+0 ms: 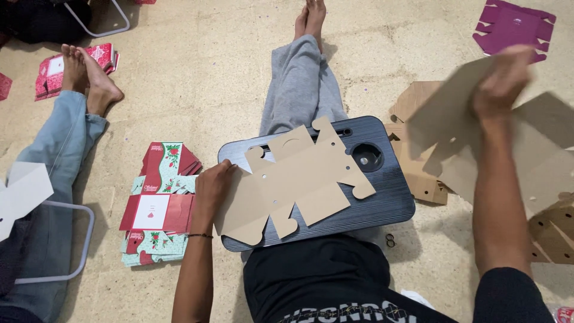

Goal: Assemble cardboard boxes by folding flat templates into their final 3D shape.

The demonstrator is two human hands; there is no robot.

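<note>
On the lap tray (382, 209), a flat brown die-cut blank (299, 179) lies unfolded, brown side up. Left hand (212, 188) rests on the blank's left edge, fingers curled together over it, pinning it to the tray. Right hand (502, 81) is raised off to the right, clamped on a second brown blank (442, 119), motion-blurred. Below it, a stack of brown blanks (418, 173) on the floor just beside the tray. Left of the tray: a pile of folded red-and-green printed cartons (158, 203). A purple blank (513, 27) lies top right. Another person's jeans leg (57, 149) and bare feet (86, 75) at left.
</note>
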